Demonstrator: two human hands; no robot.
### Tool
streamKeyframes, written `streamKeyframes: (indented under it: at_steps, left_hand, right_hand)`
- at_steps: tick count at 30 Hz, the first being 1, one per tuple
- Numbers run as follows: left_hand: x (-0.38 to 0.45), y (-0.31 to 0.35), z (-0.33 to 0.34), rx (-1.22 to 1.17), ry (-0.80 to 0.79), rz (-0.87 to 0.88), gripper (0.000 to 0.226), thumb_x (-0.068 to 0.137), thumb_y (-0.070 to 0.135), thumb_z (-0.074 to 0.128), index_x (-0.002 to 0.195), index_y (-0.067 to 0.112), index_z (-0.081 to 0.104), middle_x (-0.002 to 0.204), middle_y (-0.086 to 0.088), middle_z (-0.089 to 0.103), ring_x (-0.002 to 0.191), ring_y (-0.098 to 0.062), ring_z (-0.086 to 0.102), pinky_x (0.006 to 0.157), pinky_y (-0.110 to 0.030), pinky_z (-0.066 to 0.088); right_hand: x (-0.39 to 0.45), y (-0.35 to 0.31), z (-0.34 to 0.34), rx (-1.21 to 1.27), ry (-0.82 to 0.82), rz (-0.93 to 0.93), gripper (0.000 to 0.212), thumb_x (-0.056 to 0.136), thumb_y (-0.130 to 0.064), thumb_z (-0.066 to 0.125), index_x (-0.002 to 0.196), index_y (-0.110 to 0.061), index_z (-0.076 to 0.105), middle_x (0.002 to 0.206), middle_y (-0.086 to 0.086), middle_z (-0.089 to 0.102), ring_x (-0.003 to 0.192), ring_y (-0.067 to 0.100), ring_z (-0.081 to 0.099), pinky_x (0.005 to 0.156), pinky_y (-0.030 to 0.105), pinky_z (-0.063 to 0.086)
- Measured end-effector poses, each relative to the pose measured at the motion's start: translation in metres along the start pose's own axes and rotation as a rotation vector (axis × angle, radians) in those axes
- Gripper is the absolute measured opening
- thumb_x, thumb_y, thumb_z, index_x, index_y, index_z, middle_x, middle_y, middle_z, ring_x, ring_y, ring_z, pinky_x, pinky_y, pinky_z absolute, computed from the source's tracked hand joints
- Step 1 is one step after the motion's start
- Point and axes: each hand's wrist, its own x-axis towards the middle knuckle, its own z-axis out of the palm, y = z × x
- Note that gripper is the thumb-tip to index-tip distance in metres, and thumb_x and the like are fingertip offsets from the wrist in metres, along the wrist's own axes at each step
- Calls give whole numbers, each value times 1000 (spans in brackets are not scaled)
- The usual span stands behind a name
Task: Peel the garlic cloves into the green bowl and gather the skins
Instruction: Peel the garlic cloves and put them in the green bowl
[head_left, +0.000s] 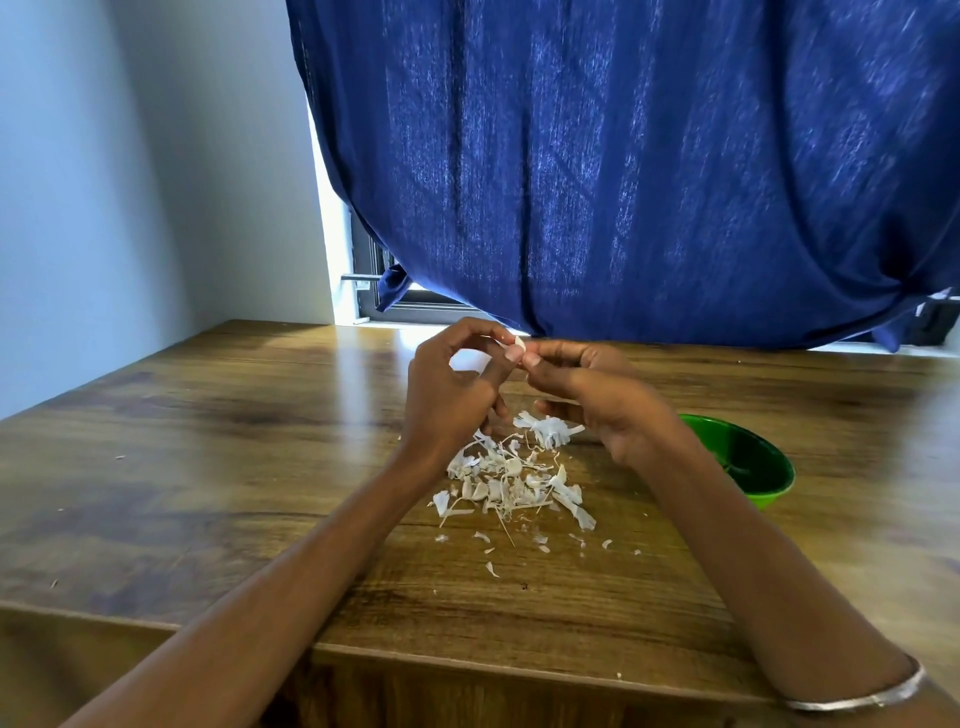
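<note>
Home room: wooden table (208, 441), blue window curtain (623, 156).

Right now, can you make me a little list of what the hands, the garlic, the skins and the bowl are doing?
left hand: pinches the small white garlic clove
right hand: pinches the same clove
papery white garlic skins: loose pile on the brown wooden table, below the hands
round green plastic bowl: right of the pile, contents hidden
blue curtain: hangs behind
</note>
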Motion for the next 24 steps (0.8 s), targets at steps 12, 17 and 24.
streamKeyframes:
  at_steps: [12,17,24]
  left_hand:
    - [2,0,-1,15,-1,172,19,87,4,79,97,17,69,97,0,69,52,-10,61,44,-14,44]
    - [6,-3,-3,89,-42,261,20,85,3,80,92,15,67,95,2,66,64,-9,61,48,-21,49]
    - [8,-9,-5,248,-112,448,33,87,-4,74,98,25,64,96,6,57,84,-14,60,54,-38,55]
  right_hand:
    - [-3,-8,-7,5,-106,49,13,87,-12,71,99,-10,76,90,2,78,72,3,69,62,15,56]
    - [-5,-11,-8,-38,-104,51,6,90,-16,70,91,-14,76,79,-3,76,68,2,65,58,13,54]
    - [-7,-14,-11,-68,-146,71,11,87,-19,72,86,-9,77,76,0,74,67,5,60,56,14,53]
